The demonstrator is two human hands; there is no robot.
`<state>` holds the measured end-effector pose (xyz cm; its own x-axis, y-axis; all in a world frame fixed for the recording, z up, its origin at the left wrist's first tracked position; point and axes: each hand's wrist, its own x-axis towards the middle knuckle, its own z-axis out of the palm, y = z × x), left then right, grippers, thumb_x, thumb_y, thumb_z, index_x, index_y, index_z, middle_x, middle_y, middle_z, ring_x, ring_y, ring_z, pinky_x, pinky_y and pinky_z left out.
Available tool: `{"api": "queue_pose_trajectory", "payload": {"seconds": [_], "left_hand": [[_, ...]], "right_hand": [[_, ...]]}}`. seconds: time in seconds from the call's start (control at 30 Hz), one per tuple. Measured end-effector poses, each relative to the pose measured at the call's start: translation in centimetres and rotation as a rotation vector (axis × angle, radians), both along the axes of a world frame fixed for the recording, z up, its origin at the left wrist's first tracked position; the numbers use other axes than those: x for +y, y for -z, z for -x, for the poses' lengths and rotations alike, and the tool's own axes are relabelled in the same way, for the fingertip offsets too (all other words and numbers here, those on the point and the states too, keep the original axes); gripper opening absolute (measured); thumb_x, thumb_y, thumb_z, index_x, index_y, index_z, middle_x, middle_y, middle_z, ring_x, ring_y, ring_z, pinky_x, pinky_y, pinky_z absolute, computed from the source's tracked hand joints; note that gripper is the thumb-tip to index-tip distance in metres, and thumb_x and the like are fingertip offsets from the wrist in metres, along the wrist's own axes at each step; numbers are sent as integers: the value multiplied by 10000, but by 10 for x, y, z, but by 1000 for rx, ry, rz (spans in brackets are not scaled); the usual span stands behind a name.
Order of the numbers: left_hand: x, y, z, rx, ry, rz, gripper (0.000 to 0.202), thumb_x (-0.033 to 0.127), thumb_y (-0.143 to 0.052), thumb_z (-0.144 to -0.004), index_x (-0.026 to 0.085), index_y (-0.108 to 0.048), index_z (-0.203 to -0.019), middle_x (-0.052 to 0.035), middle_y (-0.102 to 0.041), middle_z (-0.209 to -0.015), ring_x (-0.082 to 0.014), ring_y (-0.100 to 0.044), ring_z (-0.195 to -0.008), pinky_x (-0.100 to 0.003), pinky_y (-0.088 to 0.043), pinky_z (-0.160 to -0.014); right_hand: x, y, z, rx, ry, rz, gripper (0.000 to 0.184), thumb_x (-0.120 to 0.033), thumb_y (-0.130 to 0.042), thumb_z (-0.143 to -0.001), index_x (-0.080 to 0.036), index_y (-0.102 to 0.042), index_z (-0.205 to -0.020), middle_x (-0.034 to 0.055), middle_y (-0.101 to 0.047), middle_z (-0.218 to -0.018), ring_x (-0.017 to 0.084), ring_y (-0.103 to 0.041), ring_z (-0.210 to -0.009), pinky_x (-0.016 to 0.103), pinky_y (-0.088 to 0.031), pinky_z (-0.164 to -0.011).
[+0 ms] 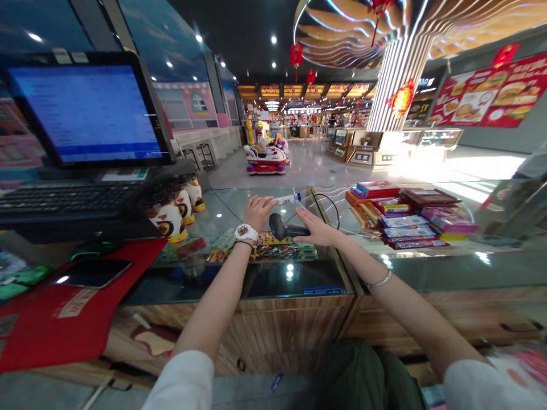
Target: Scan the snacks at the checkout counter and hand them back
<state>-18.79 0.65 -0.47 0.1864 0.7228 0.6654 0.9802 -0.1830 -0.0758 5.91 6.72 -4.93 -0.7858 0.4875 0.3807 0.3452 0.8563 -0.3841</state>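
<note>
My left hand (257, 213), with a white watch on the wrist, pinches one end of a slim white packet with a dark blue end (287, 199). The packet is held level over the glass counter (231, 199); its print is too small to read. My right hand (317, 229) has its fingers stretched out towards the packet's blue end. Between the hands lies a black handheld scanner (280, 227), its handle pointing right. The right palm and thumb are at the handle's end; whether they touch it I cannot tell. A black cable (335, 208) loops behind.
Stacked boxed and wrapped snacks (405, 219) lie to the right. At left stand a monitor (89, 114), a keyboard (64, 196) and several small figures (168, 222). A phone (94, 273) rests on a red mat (77, 324). Colourful packets (273, 246) show beneath the glass.
</note>
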Motion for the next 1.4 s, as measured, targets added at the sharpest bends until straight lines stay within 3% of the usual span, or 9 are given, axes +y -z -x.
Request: {"api": "queue_pose_trajectory", "payload": {"seconds": [0.13, 0.3, 0.63, 0.93, 1.03, 1.17, 1.4], "left_hand": [[2, 3, 3, -6, -7, 11, 428, 91, -450, -926, 287, -674, -1234, -46, -675, -1273, -216, -589, -1178, -450, -356, -1152], [4, 4, 4, -12, -23, 27, 421, 88, -454, -925, 285, -676, -1222, -46, -676, -1269, -214, -589, -1178, -450, -354, -1149], [6, 6, 7, -84, -64, 25, 388, 108, -486, -920, 276, -689, -1206, -50, -688, -1251, -227, -609, -1154, -456, -358, -1144], [8, 8, 11, -167, -88, -45, 376, 107, -500, -919, 284, -695, -1187, -42, -694, -1234, -222, -614, -1162, -451, -335, -1161], [7, 8, 10, -164, -98, -53, 375, 101, -521, -907, 288, -694, -1183, -39, -697, -1224, -222, -621, -1146, -451, -335, -1159], [6, 7, 9, -163, -121, -50, 365, 111, -543, -903, 294, -693, -1182, -38, -698, -1209, -218, -625, -1128, -441, -340, -1155], [6, 9, 10, -144, -142, -20, 354, 125, -549, -903, 272, -687, -1195, -49, -695, -1201, -231, -620, -1120, -437, -362, -1131]], "right_hand": [[-7, 10, 8, -121, -17, -4, 901, -553, -655, -854, -152, -271, -1563, 208, -324, -1591, 335, -329, -1472, 535, -292, -1189], [-7, 6, 10, -171, -9, -45, 631, -291, -611, -909, -133, -412, -1487, 197, -578, -1400, 298, -586, -1265, 455, -443, -1072], [-13, -5, 9, -74, 4, -117, 674, -77, -577, -787, -131, -455, -1448, 153, -639, -1223, 261, -631, -1106, 407, -484, -992], [-18, -23, 1, 134, 171, -229, 588, -162, -592, -792, -135, -501, -1373, 147, -636, -1227, 284, -617, -1128, 406, -494, -975], [-22, -29, -2, 169, 273, -192, 451, -283, -594, -873, -159, -546, -1304, 140, -662, -1240, 293, -643, -1112, 389, -514, -909], [-21, -34, -5, 133, 407, -124, 392, -476, -577, -922, -196, -612, -1193, 116, -734, -1093, 301, -693, -997, 361, -519, -804], [-20, -35, -6, 103, 537, -81, 427, -549, -532, -936, -192, -643, -1140, 126, -751, -1010, 317, -704, -960, 344, -504, -745]]}}
